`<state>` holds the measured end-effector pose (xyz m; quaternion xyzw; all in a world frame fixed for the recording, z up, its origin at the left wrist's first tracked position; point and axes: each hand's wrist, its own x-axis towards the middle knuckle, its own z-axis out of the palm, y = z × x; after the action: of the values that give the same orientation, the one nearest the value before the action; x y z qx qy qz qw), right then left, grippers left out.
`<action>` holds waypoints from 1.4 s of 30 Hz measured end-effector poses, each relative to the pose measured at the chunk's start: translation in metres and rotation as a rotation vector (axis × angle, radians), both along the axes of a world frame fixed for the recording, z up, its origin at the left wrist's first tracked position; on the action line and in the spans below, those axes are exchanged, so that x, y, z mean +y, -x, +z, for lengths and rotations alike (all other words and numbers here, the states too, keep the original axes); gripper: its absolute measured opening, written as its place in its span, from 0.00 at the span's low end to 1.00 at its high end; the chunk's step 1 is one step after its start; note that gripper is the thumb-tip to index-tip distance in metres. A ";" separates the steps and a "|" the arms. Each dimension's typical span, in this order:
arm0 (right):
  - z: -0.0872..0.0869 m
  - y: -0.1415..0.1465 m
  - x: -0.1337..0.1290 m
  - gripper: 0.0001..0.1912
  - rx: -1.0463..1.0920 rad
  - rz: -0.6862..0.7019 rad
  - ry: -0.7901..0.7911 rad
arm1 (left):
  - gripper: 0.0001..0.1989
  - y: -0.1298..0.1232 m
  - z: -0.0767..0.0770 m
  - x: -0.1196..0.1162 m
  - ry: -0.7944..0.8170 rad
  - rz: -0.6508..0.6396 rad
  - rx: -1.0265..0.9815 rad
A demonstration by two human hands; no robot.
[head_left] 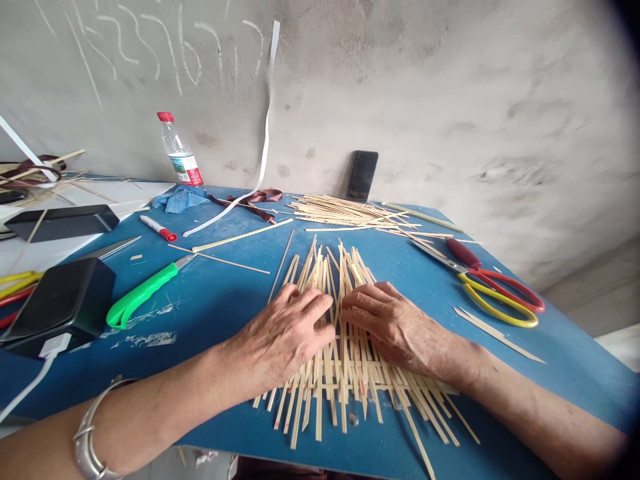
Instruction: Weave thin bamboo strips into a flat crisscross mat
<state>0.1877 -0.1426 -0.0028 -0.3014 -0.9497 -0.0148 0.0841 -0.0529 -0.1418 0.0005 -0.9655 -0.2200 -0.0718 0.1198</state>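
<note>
Pale bamboo strips (344, 373) lie in a fanned bundle before me, with cross strips woven through the lengthwise ones near the table's front edge. My left hand (295, 327) rests on the left side of the weave, its fingers curled over the strips and its thumb near the middle. Over the right side, my right hand (400, 323) bends its fingers round the strips, fingertips pointing inward. The two hands are a small gap apart, and strips run through between them. Both palms and some fingertips are hidden.
Loose strips (345, 212) are piled at the back, near a phone (362, 175) leaning on the wall. Scissors (493, 287) lie right; a green-handled knife (143, 293), red marker (159, 229), black box (65, 303) and bottle (181, 157) are left. A white strip (265, 143) leans upright.
</note>
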 end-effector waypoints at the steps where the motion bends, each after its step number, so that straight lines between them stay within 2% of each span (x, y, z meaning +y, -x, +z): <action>1: 0.000 -0.001 0.000 0.15 -0.001 -0.005 -0.007 | 0.10 0.000 0.000 0.000 0.001 0.009 0.006; 7: -0.003 -0.002 0.000 0.17 0.012 -0.034 -0.041 | 0.16 0.000 -0.002 0.002 0.020 0.015 0.015; 11: -0.003 -0.001 0.000 0.21 -0.013 -0.019 -0.075 | 0.11 -0.001 -0.005 0.003 0.006 0.054 0.021; 14: -0.003 -0.001 0.000 0.22 -0.009 -0.044 -0.089 | 0.10 0.000 -0.005 0.002 0.003 0.062 0.014; 25: 0.001 -0.001 -0.001 0.19 -0.060 -0.086 -0.043 | 0.14 0.002 -0.006 0.004 0.037 -0.019 -0.034; 32: 0.000 -0.002 -0.001 0.18 -0.075 -0.060 -0.017 | 0.19 0.004 -0.008 0.004 0.059 -0.070 -0.087; 42: 0.001 0.001 -0.001 0.13 -0.052 -0.047 -0.038 | 0.16 0.001 -0.006 0.004 0.034 -0.027 -0.063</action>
<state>0.1862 -0.1439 -0.0023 -0.3217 -0.9436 -0.0428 0.0648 -0.0542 -0.1381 -0.0059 -0.9675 -0.2119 -0.1002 0.0954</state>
